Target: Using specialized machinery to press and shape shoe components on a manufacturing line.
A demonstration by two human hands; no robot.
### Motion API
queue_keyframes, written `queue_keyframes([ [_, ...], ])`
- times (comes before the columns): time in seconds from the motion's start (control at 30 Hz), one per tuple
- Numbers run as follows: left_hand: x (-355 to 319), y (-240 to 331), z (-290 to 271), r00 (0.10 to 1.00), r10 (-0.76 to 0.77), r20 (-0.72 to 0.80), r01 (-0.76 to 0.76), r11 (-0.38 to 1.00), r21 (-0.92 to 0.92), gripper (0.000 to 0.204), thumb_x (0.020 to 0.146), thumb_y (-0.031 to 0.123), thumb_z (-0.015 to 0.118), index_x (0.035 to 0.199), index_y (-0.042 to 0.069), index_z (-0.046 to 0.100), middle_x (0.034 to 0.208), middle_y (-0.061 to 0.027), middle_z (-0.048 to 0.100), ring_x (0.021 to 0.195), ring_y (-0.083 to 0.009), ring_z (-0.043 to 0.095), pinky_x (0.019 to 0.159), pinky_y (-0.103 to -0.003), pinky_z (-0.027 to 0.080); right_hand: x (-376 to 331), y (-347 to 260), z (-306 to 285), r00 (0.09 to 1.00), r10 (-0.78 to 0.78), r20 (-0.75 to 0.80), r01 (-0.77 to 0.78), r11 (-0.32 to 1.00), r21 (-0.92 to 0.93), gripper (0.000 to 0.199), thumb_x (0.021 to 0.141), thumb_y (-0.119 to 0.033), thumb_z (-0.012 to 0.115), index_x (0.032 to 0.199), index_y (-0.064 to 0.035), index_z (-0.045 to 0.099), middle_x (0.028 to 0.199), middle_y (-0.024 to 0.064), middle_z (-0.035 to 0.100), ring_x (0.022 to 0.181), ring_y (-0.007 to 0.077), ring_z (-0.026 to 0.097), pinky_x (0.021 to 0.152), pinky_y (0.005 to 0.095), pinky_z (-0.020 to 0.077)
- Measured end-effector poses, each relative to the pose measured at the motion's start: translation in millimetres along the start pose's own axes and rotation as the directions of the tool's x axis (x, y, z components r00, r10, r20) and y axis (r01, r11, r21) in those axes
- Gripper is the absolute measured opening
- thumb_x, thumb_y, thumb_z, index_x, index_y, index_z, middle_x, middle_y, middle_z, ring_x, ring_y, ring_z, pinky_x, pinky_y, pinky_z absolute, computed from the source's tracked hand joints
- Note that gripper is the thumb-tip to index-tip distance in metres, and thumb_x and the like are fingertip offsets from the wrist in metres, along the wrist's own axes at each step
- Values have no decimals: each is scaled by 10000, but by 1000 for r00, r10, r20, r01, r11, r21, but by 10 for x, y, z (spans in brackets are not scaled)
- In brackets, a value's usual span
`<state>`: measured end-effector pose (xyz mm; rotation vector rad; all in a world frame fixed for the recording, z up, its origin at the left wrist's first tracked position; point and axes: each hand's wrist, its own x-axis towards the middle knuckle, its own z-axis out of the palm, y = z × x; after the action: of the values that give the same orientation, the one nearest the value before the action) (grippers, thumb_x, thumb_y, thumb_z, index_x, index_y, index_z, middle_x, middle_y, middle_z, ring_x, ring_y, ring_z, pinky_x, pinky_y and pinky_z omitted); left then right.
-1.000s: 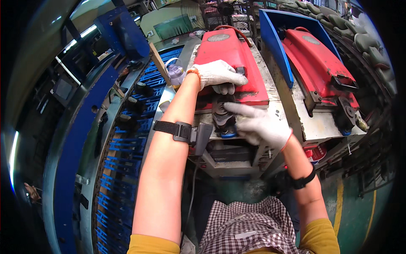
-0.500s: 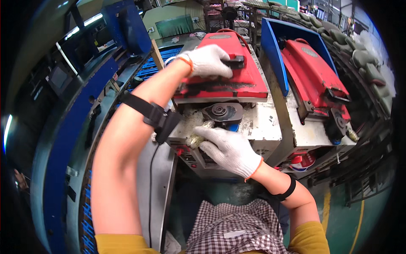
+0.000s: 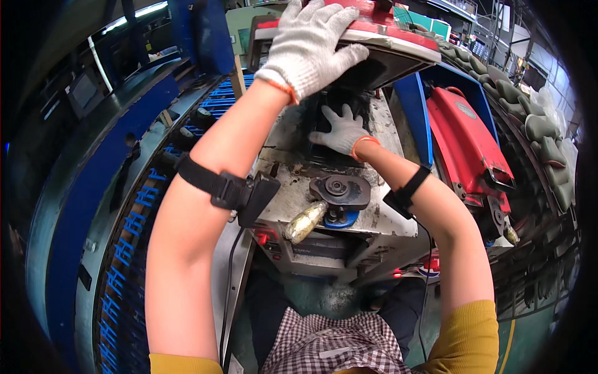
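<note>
On the far left a blue curved conveyor (image 3: 134,206) runs along the machine; its lower part goes into dark and I cannot make out what lies on it. My left hand (image 3: 309,47), in a white knit glove, is spread flat on the red lid (image 3: 398,43) of the machine, fingers apart, pressing against its raised edge; the top of the lid is cut off by the picture border. Under the lid my right hand (image 3: 341,131), also gloved, lies with open fingers on the dark inner part (image 3: 330,103) of the machine. It is in shadow there, so I cannot tell if the fingers close on anything. Nearer to me, on the worn grey machine top (image 3: 386,218), there is a round black disc (image 3: 339,188) and a brass-coloured handle (image 3: 305,221). To the right stands a second red machine (image 3: 467,146), partly hidden behind a blue panel (image 3: 414,118).
</note>
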<state>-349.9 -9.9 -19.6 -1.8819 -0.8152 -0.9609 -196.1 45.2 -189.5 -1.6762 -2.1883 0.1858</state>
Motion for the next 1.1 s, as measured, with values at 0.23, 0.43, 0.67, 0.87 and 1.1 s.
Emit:
queue_keyframes([
  [0.23,-1138,220,-332,881,-441,172,453,681,-576,697,1012,320,715,1603,42,473,1643,-209,490,1504,-342,487,1262,-458,364,133,210,-355,994,-14,104,-73,622,780,652,852,-361,761,1470,-213,614,1388,161,634,1200,316,673,1020,459,556],
  [0.43,-2063,519,-209,910,-62,411,209,-787,-580,497,1092,371,645,1465,50,573,1434,-87,668,1266,-202,656,1134,-349,508,-814,-54,-732,956,-293,-19,-3,-77,997,617,991,-267,662,1534,-51,466,1191,92,677,1077,237,680,991,415,553],
  [0.67,-2286,873,-1092,398,-599,694,-277,-800,-532,476,1010,305,614,1440,101,597,1348,-126,718,1216,-293,717,1106,-473,574,-1626,-901,-576,784,-619,-59,388,412,825,819,1001,-265,632,1699,-3,292,1726,187,356,1598,287,352,1301,385,262],
  [0.87,-3408,39,-1533,-153,-628,763,119,-778,-617,290,980,192,625,1218,29,654,1105,-148,765,959,-308,785,932,-494,669,-1763,-204,-487,901,-308,-307,434,625,648,631,1073,-212,544,1631,44,402,1671,190,440,1558,298,405,1295,422,269],
  [1.1,-4986,-1265,-1340,-491,-824,284,659,-564,-498,338,833,171,780,654,235,500,594,65,472,479,-106,438,474,-283,315,-1895,726,93,916,-49,-398,216,896,388,482,1104,-93,474,1555,76,488,1582,198,541,1494,296,478,1276,419,308],
])
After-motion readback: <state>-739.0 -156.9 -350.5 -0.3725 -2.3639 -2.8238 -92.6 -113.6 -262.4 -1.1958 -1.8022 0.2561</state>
